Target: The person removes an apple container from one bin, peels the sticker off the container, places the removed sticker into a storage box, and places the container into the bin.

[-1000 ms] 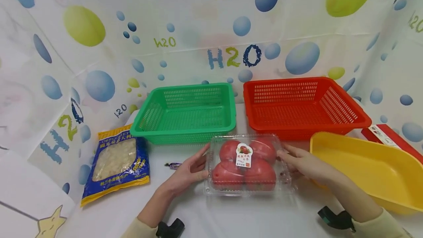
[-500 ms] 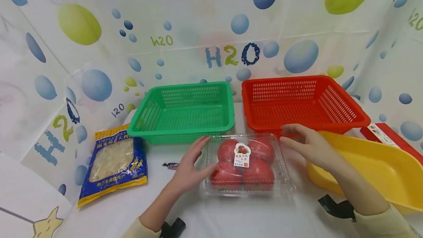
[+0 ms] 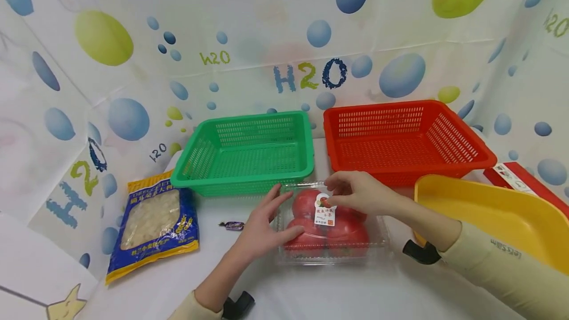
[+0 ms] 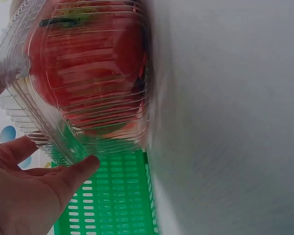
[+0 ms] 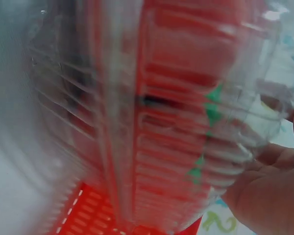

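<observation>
In the middle of the table in the head view is a clear plastic clamshell box (image 3: 378,238) with several red apples (image 3: 346,236) inside and a white label (image 3: 324,216) on its lid. My left hand (image 3: 262,228) lies along the box's left side, fingers spread and thumb over the lid's edge. The left wrist view has its thumb (image 4: 76,178) at the ribbed corner. Over the lid's right half is my right hand (image 3: 362,194), its fingers bent loosely and fingertips right beside the label. Part of the right-hand apples is hidden beneath it.
Behind the box stand a green basket (image 3: 249,181) and a red basket (image 3: 409,169). A yellow tub (image 3: 484,211) is at the right, near a red box (image 3: 529,181). On the left lie a blue bag of pasta (image 3: 155,226) and a small purple wrapped candy (image 3: 233,225).
My right hand has left the box's right side, lifted and moved left over the lid to the label. My left hand has loosened, its thumb now over the lid. The box stays in place.
</observation>
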A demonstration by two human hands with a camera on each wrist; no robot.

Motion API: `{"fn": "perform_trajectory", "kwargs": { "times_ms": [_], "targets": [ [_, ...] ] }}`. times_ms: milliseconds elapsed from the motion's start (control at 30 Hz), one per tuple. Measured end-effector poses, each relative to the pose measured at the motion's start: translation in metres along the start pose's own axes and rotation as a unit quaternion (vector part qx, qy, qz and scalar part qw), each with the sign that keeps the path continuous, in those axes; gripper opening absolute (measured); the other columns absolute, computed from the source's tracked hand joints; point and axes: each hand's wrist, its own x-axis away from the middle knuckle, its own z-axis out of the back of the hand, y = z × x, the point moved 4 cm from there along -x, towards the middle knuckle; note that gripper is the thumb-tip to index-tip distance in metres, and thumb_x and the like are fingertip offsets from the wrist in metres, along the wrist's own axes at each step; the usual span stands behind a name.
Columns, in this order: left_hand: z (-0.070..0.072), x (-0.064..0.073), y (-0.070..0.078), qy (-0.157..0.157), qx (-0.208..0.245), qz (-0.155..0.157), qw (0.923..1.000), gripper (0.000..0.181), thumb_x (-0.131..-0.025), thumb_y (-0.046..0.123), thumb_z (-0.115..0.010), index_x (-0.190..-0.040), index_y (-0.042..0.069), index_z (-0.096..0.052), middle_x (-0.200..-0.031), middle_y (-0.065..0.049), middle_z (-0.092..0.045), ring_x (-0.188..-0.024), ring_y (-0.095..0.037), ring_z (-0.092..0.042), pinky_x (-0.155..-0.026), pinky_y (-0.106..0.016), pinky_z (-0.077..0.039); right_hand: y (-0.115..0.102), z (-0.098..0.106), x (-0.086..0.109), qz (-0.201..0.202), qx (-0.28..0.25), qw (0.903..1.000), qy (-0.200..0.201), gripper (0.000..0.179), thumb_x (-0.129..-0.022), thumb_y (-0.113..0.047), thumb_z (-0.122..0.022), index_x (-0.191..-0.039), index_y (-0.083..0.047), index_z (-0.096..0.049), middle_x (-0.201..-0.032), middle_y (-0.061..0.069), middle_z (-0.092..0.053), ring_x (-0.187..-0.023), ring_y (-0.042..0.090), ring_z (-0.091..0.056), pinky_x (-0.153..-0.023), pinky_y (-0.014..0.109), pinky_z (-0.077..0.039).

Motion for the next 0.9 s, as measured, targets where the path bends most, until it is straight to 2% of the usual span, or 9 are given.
{"fn": "perform_trajectory", "kwargs": {
  "times_ms": [200, 467, 667, 900],
  "targets": [
    [-0.001, -0.002, 0.002, -0.006, 0.015, 0.002, 0.9999, 0.074, -0.082, 0.034, -0.085, -0.146, 0.012, -0.055, -0.165, -0.012, -0.022, -0.148, -0.037, -0.026, -0.105, -0.051, -0.044, -0.011, -0.004, -0.007, -0.001, 0.049, 0.9987, -0.013, 0.053, -0.085, -0.021, -0.083, -0.130, -0.002, -0.063, -0.108, 0.006, -0.067, -0.099, 0.024, -0.063, -0.078, 0.036, -0.061],
    [-0.002, -0.001, 0.001, -0.013, 0.015, 0.007, 0.9998, 0.074, -0.082, 0.034, -0.084, -0.146, 0.009, -0.055, -0.165, -0.013, -0.023, -0.148, -0.038, -0.025, -0.104, -0.052, -0.044, -0.015, -0.012, -0.010, -0.017, 0.089, 0.9954, -0.029, 0.042, -0.083, -0.021, -0.085, -0.118, -0.006, -0.065, -0.099, 0.002, -0.062, -0.092, 0.021, -0.058, -0.074, 0.032, -0.058],
    [-0.001, 0.001, 0.001, -0.016, 0.017, 0.005, 0.9997, 0.075, -0.082, 0.035, -0.084, -0.145, 0.007, -0.055, -0.165, -0.012, -0.022, -0.148, -0.039, -0.025, -0.105, -0.053, -0.043, -0.016, -0.015, -0.012, -0.025, 0.092, 0.9949, -0.033, 0.034, -0.084, -0.019, -0.084, -0.108, -0.010, -0.063, -0.101, 0.004, -0.059, -0.091, 0.023, -0.057, -0.071, 0.032, -0.058],
    [0.000, 0.000, -0.001, -0.014, 0.015, 0.004, 0.9998, 0.075, -0.082, 0.036, -0.085, -0.145, 0.008, -0.056, -0.165, -0.012, -0.023, -0.148, -0.038, -0.025, -0.105, -0.052, -0.044, -0.018, -0.014, -0.011, -0.010, 0.080, 0.9965, -0.023, 0.029, -0.087, -0.013, -0.080, -0.110, -0.012, -0.063, -0.093, -0.001, -0.063, -0.087, 0.019, -0.059, -0.076, 0.033, -0.059]
  ]
}}
